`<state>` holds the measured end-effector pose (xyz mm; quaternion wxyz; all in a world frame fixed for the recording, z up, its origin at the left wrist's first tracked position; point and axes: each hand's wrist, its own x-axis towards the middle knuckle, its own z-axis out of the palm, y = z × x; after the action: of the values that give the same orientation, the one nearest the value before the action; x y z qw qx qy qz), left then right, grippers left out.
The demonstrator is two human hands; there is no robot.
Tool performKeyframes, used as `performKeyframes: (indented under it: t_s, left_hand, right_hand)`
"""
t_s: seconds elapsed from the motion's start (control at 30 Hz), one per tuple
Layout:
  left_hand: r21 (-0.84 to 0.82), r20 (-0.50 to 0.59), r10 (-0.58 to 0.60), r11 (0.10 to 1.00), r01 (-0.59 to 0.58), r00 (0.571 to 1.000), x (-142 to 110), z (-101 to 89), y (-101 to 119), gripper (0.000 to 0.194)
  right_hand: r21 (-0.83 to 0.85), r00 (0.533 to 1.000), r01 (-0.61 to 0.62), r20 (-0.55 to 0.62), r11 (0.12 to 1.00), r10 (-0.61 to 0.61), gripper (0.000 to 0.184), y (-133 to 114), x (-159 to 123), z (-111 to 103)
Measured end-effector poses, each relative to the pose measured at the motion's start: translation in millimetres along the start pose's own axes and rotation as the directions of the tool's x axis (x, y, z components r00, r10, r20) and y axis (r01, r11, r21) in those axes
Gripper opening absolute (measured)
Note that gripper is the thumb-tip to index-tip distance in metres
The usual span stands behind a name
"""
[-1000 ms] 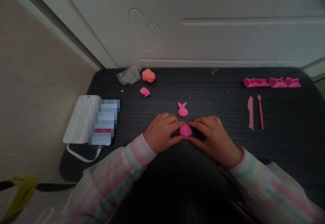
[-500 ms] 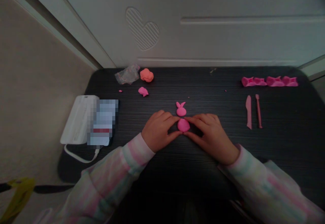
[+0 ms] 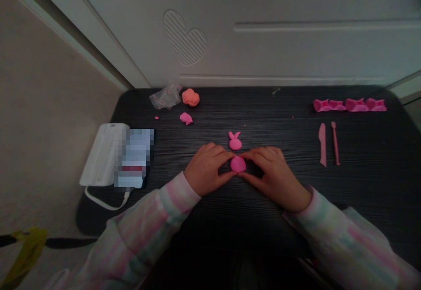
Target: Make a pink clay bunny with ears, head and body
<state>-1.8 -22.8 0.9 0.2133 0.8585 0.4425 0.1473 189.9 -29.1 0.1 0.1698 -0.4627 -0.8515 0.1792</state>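
Observation:
My left hand (image 3: pixel 207 169) and my right hand (image 3: pixel 274 176) meet at the middle of a dark table (image 3: pixel 362 185). Thumb and fingers of both pinch a rounded lump of pink clay (image 3: pixel 237 164) from either side as it rests on the table. Just beyond it, nearly touching, lies a smaller pink clay rabbit head (image 3: pixel 235 141) with two ears pointing away from me. Both sleeves are pastel striped.
An orange clay lump (image 3: pixel 190 97), a clear plastic wrapper (image 3: pixel 164 97) and a small pink clay scrap (image 3: pixel 186 118) lie at the back left. Pink moulds (image 3: pixel 349 105) and two pink modelling tools (image 3: pixel 327 143) are at the right. A white device (image 3: pixel 103 154) with a cord sits at the left edge.
Both hands have carried the pink lump a little farther from me, up close to the rabbit head. The grip has stayed the same.

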Motion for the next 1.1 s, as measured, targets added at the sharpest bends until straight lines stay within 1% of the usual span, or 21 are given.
performKeyframes:
  t_s: [0.27, 0.67, 0.83, 0.97, 1.1]
  left_hand:
    - [0.01, 0.032, -0.014, 1.0, 0.014, 0.999, -0.2, -0.5, 1.9, 0.039]
    - [0.0, 0.057, -0.027, 1.0, 0.027, 0.998, 0.5, -0.8, -0.3, 0.04]
    - [0.001, 0.051, -0.032, 0.999, 0.032, 0.998, 1.2, -0.6, 0.6, 0.038]
    - [0.001, 0.038, -0.035, 0.999, 0.035, 0.999, 1.0, -0.3, 0.9, 0.036]
    - [0.012, 0.046, -0.043, 0.999, 0.043, 0.998, 0.8, -0.5, 1.3, 0.036]
  right_hand:
    - [-0.024, 0.999, -0.025, 0.046, 0.999, 0.026, 0.034, -1.7, 0.7, -0.3]
    - [-0.023, 0.999, -0.023, 0.031, 0.999, 0.024, 0.033, 0.0, 0.4, -0.8]
    - [-0.01, 1.0, -0.008, 0.006, 1.0, 0.008, 0.026, 2.4, -0.5, -0.8]
    - [-0.002, 1.0, -0.007, 0.012, 1.0, 0.007, 0.024, 1.5, -0.4, -2.1]
    - [0.001, 1.0, -0.01, 0.004, 1.0, 0.01, 0.026, 1.0, -1.3, -1.4]
